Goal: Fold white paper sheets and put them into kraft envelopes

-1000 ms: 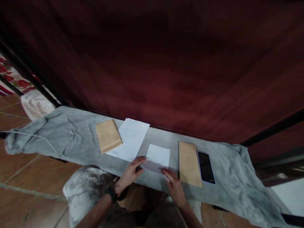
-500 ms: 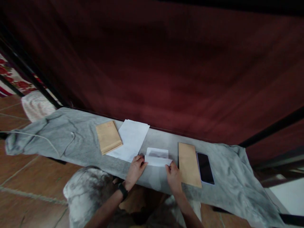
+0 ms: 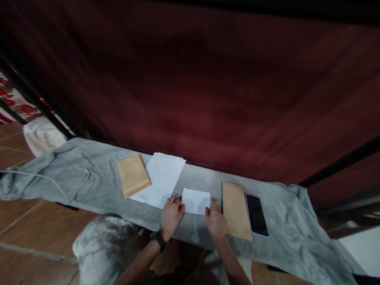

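A folded white sheet of paper (image 3: 196, 201) lies on the grey cloth between my hands. My left hand (image 3: 172, 215), with a dark watch at its wrist, grips the sheet's left edge, its fingers curled and the thumb at the corner. At the right edge, my right hand (image 3: 215, 221) pinches the paper between thumb and fingers. Just right of that hand is a long brown envelope (image 3: 236, 209). Larger white sheets (image 3: 166, 174) lie beyond my left hand, with a stack of brown envelopes (image 3: 133, 174) overlapping their left side.
A phone (image 3: 257, 215) rests right of the single envelope. The grey cloth (image 3: 97, 170) covers a long narrow surface, wrinkled at both ends. A white cable (image 3: 49, 178) crosses its left end. Behind stands a dark red curtain-like panel (image 3: 190, 107).
The sheet's near part has been folded up and away from me, over the far part. Both hands followed the fold and now rest at the sheet's two sides.
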### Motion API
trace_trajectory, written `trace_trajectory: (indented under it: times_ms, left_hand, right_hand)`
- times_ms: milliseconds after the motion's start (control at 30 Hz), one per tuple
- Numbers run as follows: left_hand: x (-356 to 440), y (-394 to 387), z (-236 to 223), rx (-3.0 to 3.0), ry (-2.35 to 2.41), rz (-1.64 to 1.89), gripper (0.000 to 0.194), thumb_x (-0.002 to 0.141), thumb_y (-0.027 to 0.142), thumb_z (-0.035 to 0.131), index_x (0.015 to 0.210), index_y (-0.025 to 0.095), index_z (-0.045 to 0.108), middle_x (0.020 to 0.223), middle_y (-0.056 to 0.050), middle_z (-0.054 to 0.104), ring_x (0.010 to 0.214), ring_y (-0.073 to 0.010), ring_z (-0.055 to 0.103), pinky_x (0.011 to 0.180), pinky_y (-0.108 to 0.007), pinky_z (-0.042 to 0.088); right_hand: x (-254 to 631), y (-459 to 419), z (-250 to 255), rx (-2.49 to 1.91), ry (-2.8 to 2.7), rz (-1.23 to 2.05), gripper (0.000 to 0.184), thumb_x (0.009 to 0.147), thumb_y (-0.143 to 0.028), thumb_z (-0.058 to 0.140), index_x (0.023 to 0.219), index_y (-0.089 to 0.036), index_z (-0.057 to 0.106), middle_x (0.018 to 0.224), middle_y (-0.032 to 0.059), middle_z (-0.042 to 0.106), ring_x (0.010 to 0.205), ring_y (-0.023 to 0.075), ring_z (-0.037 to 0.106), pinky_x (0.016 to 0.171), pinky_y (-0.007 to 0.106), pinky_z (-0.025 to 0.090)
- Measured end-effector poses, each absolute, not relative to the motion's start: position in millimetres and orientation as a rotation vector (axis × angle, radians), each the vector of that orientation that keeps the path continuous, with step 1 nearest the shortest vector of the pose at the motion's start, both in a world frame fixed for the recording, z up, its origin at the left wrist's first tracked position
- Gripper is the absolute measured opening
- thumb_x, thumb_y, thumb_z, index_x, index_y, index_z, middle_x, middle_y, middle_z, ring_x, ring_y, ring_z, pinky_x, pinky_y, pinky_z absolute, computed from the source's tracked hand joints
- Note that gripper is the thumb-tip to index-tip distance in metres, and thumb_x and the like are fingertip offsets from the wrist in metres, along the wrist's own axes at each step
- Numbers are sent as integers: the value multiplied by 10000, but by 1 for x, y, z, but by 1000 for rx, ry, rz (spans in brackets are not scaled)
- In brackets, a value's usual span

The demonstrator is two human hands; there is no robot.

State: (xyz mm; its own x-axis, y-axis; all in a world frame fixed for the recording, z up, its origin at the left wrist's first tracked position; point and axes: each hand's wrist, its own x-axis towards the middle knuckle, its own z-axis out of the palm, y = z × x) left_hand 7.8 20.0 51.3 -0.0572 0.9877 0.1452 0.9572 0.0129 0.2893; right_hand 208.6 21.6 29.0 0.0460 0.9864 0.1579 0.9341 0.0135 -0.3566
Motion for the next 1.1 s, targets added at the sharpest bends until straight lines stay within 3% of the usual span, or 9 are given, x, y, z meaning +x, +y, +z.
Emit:
trace_trajectory:
  times_ms: [133,300,400,500,700,933,1100]
  left_hand:
    - [7,20,48,2109,2177,484,181,918,205,491,866,175,662,981,-88,660,934,-241,611,967,-409,453]
    - [20,15,41,2190,2230,591,292,937,158,427,1146,129,629,1178,-151,638,1091,-282,597,959,-444,476]
    - [38,14,33,2395,2037,649,382,971,205,418,1323,143,551,1424,-150,528,1331,-288,472,1077,-454,413]
    - [52,16,22,2510,1875,625,455,994,328,432,1423,182,476,1550,-113,410,1443,-279,346,1142,-465,353]
    - [56,20,9,2509,1900,491,530,1003,399,410,1496,205,397,1575,-117,367,1465,-285,311,1166,-498,315]
    - [56,26,7,2532,1878,363,565,958,155,334,1523,149,345,1590,-117,333,1480,-237,277,1188,-440,291]
    - [57,26,9,2534,1865,419,583,958,161,317,1541,143,297,1598,-110,319,1491,-224,245,1203,-439,262]
  right_hand:
    - [209,21,31,-2007,-1975,164,382,981,-259,411,1312,-137,558,1018,169,743,781,263,739,647,321,518]
    - [208,19,32,-2024,-2020,128,376,990,-239,380,1310,-150,556,1082,161,729,816,247,730,684,318,521]
    - [207,19,35,-2043,-2023,179,372,994,-237,393,1322,-152,544,1068,150,733,856,237,724,723,304,515]
    - [208,19,38,-2064,-2006,238,366,998,-243,400,1325,-160,541,1108,143,720,897,234,716,755,301,505]
    - [204,21,43,-1995,-1991,171,383,979,-242,404,1302,-141,582,1132,151,697,1025,271,662,886,369,488]
    - [182,28,21,-1606,-2185,188,510,1041,-356,259,1452,-135,465,1500,127,478,1403,231,405,1150,442,320]
    - [188,29,0,-1618,-2192,62,542,1042,-397,289,1509,-133,369,1561,141,365,1448,247,339,1172,476,281]
